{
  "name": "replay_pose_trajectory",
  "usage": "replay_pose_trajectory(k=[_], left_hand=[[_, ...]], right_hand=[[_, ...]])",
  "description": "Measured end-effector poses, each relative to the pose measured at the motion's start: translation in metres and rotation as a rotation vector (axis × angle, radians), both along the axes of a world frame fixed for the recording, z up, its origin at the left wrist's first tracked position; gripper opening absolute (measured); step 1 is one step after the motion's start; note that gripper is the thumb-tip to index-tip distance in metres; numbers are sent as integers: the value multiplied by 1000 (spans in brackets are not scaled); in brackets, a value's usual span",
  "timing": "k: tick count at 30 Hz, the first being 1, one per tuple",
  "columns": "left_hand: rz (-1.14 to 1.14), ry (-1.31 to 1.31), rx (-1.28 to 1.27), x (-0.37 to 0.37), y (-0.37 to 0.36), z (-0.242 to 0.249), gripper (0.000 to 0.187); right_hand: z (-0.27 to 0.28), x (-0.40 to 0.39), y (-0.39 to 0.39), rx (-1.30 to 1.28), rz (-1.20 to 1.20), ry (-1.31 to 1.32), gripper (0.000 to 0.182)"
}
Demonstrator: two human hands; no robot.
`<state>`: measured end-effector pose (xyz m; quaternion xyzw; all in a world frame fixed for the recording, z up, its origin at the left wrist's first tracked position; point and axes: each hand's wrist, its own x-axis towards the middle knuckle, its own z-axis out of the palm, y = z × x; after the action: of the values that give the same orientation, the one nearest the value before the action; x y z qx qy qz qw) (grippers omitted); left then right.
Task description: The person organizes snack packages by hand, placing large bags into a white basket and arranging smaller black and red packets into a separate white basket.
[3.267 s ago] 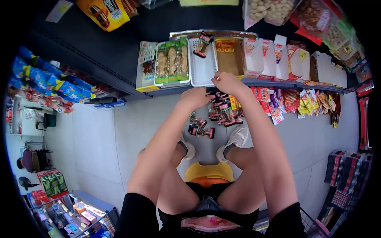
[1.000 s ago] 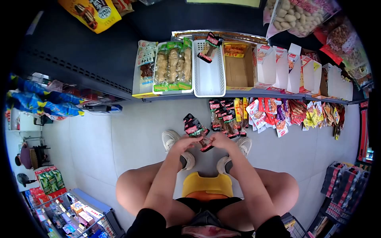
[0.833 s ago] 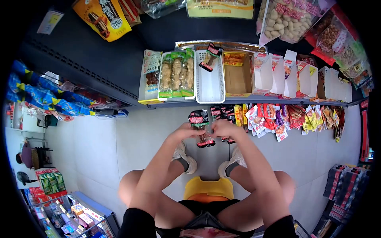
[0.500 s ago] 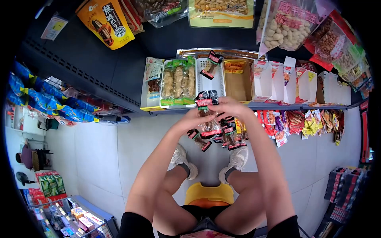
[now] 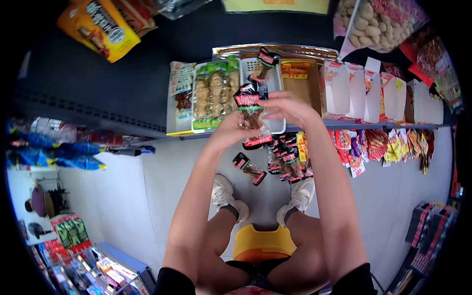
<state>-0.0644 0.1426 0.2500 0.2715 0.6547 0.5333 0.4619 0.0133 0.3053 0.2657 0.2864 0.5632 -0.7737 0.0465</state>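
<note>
Both my hands are at a clear snack packet point(image 5: 252, 123) with black-and-red ends and brown contents, at the front of a white basket point(image 5: 278, 110). My left hand point(image 5: 228, 132) grips its left side, thumb across the lower part. My right hand point(image 5: 291, 109) is closed at the upper right, fingers on the black top. A similar packet point(image 5: 263, 66) leans inside the basket behind them. Below, one loose packet point(image 5: 250, 168) lies on the floor, and a pile of such packets point(image 5: 289, 160) sits beside it.
Left of the white basket stands a basket of green-ended packets point(image 5: 216, 96). Right of it is a brown carton point(image 5: 299, 86), then several white boxes point(image 5: 336, 88). Small packets hang along the shelf's front edge. A yellow stool point(image 5: 260, 242) is beneath me.
My hands have moved up with the packet, nearer the white basket. The loose packet and the floor pile now show clear of my hands. The view has shifted slightly.
</note>
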Motion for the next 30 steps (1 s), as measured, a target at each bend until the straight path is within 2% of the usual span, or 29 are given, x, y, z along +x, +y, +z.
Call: replay_pose_trajectory(k=[3, 7, 12, 19, 21, 22, 24, 27, 30], left_hand=[[77, 19, 52, -11, 18, -1, 22], [172, -28, 121, -14, 27, -3, 22], [239, -61, 146, -16, 42, -7, 21], [252, -128, 211, -12, 64, -9, 23], [239, 45, 243, -8, 73, -23, 22], [197, 61, 94, -5, 77, -23, 22], [172, 52, 143, 7, 88, -37, 23], [138, 31, 192, 17, 101, -46, 22], [101, 6, 181, 17, 102, -48, 22]], right_hand=[[-1, -4, 18, 65, 74, 113, 27], [2, -13, 24, 39, -32, 198, 18], [6, -23, 27, 143, -105, 218, 12], [6, -15, 39, 153, -194, 293, 16], [-6, -13, 47, 177, -222, 294, 17], [-8, -11, 46, 196, -267, 235, 17], [-12, -5, 47, 220, -344, 122, 15], [-20, 7, 60, 222, -327, 33, 14], [-22, 12, 61, 196, -368, 38, 17]])
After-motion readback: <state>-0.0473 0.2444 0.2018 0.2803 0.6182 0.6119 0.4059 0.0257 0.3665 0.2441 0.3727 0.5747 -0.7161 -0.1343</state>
